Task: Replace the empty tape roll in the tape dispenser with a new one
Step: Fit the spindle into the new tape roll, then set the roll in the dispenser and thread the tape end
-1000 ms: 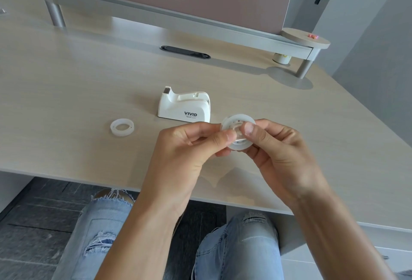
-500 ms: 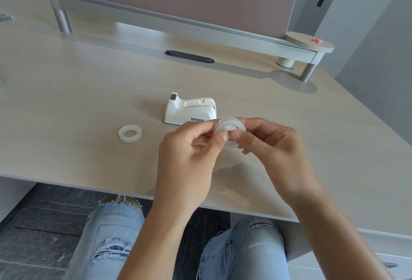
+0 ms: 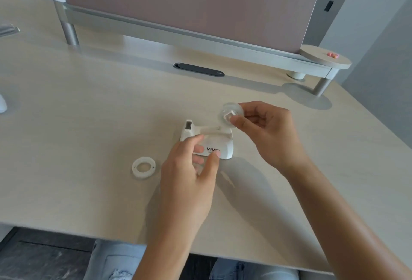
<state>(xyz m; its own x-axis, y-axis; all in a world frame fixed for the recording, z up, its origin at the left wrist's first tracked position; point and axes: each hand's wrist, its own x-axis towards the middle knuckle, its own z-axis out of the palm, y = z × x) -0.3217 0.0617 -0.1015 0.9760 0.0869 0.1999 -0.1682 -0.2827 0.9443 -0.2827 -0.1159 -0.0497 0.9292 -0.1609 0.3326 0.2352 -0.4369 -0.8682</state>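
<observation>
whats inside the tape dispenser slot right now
The tape dispenser slot looks empty from above; the new tape roll is in the right hand, above its rear. The left hand covers the dispenser's front side.

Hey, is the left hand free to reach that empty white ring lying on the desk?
Probably yes. The left hand rests against the tape dispenser without gripping anything, and the empty ring lies just beside it on bare desk, nothing between.
</observation>
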